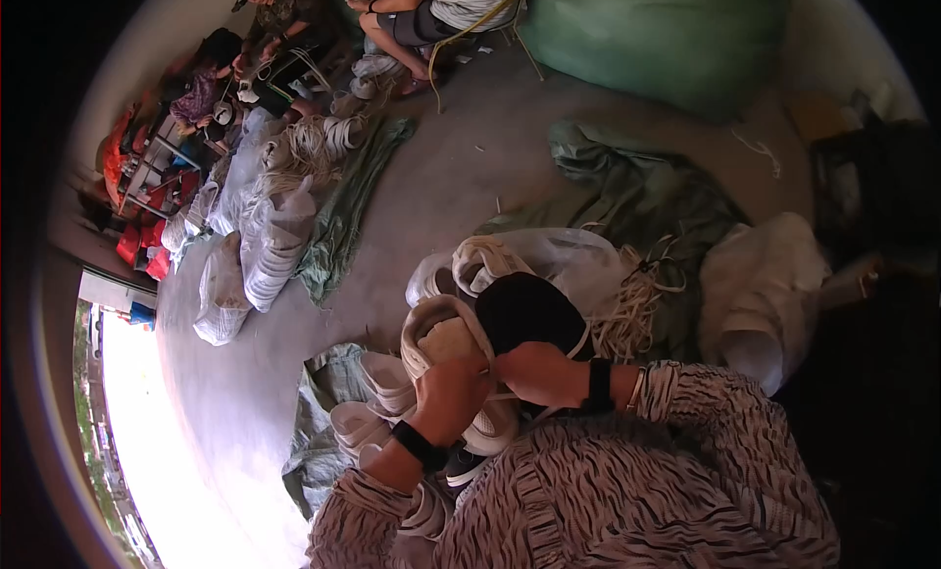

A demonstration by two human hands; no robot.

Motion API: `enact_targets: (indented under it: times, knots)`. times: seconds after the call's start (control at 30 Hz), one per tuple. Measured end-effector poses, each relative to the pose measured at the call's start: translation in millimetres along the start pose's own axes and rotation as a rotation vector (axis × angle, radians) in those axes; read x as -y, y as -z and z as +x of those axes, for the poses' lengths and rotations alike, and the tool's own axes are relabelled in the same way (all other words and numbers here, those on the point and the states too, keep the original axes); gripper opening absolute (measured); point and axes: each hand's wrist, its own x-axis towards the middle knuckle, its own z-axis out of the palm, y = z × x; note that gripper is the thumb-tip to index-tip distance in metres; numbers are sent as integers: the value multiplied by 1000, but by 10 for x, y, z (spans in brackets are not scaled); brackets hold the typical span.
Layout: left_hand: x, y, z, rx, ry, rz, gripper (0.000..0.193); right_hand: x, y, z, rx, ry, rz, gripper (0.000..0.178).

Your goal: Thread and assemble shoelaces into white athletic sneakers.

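An off-white shoe [446,336], its opening turned up, rests before me at the middle. My left hand [453,397] is closed at the near side of this shoe and seems to grip it. Touching or nearly touching it, my right hand [541,375] is closed with its fingertips toward the left one; what they pinch is hidden. A thin pale strand shows just below the hands. Behind my right hand is a rounded black item [531,314] I cannot name. Another whitish shoe [487,263] lies beyond, and a light shoe [490,430] sits below my hands.
Several pale shoes [361,427] lie left of my arm on a green sheet [328,373]. Laces [627,319] hang in a bundle at right, beside a white plastic bag [760,290]. Bagged shoes [274,250], seated people [407,25] and a large green sack [657,40] are farther off.
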Motion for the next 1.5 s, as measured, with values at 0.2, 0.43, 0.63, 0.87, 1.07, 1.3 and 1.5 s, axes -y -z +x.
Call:
enact_targets:
  times: [0.2,0.43,0.63,0.87,1.07,1.3,1.5]
  knots:
    - [80,33,16,66,-60,1,21,140,21,-10,-225,7,-153,13]
    - [43,10,-122,22,-27,73,14,-42,89,162,-258,303,-365,15]
    - [135,-64,72,-41,-9,-80,14,-121,154,194,-191,285,-278,17]
    - [-14,53,164,163,26,128,21,-172,121,187,-224,367,-400,19]
    - [166,77,-36,-149,-281,257,16,-134,206,179,-205,407,-305,15]
    - [171,94,-375,-423,87,-774,8,459,270,74,129,85,218,32]
    - [254,145,-404,-562,-24,-612,8,494,-4,232,59,13,768,13]
